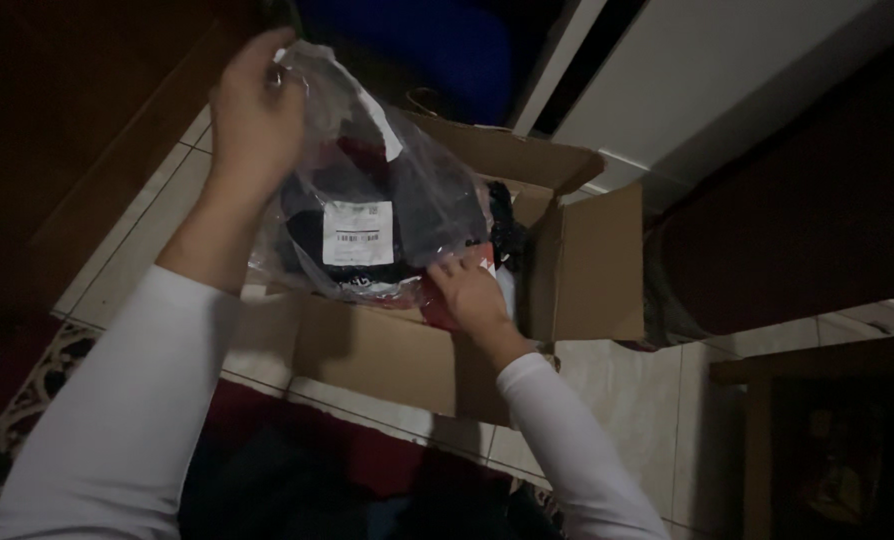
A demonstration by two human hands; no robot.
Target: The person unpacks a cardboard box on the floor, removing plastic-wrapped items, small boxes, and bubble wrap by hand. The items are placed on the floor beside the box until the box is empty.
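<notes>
The left hand (257,115) is raised over the far-left corner of an open cardboard box (387,355), its fingers (267,60) closed in a pinch on the top edge of a clear plastic bag (372,195). The bag hangs down and to the right from that grip, so its long axis runs on a slant from the upper fingers toward the right hand (472,295), which is lower and nearer the box. The right hand's fingers are spread only a little and laid flat against the bag's bottom corner, touching the plastic where a red part of the contents shows; whether they grip it or merely steady it cannot be told in this dim light. Inside the bag sits dark folded fabric with some red, and a white rectangular label (358,233) faces up between the two hands. The bag rests partly over the box's open mouth, above more dark items (507,235) just beyond the right fingers. A box flap (597,265) stands up to the right of them. The box sits on a pale tiled floor (627,400), with a patterned red rug (27,400) below the left sleeve.
</notes>
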